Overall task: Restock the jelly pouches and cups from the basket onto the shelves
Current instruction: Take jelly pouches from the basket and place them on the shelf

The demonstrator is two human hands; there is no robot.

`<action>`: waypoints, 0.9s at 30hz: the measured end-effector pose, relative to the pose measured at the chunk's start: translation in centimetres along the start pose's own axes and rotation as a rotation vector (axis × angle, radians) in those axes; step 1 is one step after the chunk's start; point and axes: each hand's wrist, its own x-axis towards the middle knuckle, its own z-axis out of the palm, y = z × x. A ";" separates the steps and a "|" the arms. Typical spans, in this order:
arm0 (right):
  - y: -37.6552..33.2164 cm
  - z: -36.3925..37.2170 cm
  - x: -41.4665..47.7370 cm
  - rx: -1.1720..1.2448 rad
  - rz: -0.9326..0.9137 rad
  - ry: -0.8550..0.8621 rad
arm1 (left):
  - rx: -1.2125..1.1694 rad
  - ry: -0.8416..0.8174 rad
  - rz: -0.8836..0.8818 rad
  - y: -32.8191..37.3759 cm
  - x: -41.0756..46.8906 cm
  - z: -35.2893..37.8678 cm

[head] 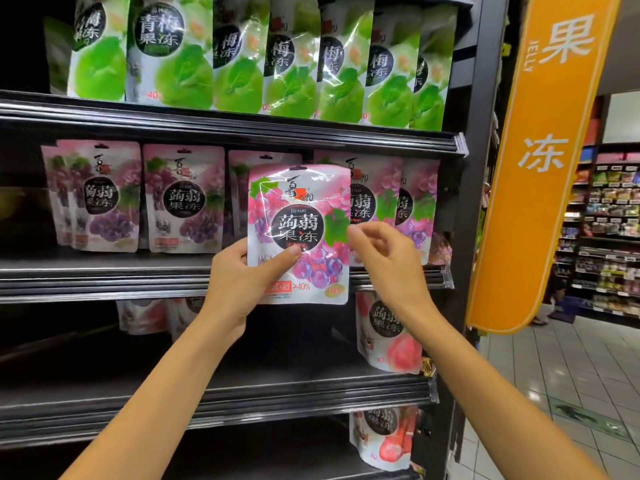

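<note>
Grape jelly pouch (298, 216) upright before the middle shelf (104, 275), at 12 o'clock of the left hand (239, 282), fingers clamped on its 7 o'clock corner. Right hand (384, 258) at its 3 o'clock edge, fingers curled; grip not discernible.
</note>
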 end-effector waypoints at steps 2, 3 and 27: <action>-0.4 0.6 0.0 0.089 0.067 -0.136 | 0.022 -0.018 0.010 0.4 0.5 0.4; -0.6 0.9 0.2 0.117 0.085 -0.156 | 0.035 -0.026 0.011 0.6 0.7 0.6; 0.6 1.1 1.1 -0.141 -0.015 0.413 | 0.392 0.029 -0.115 0.4 8.0 3.0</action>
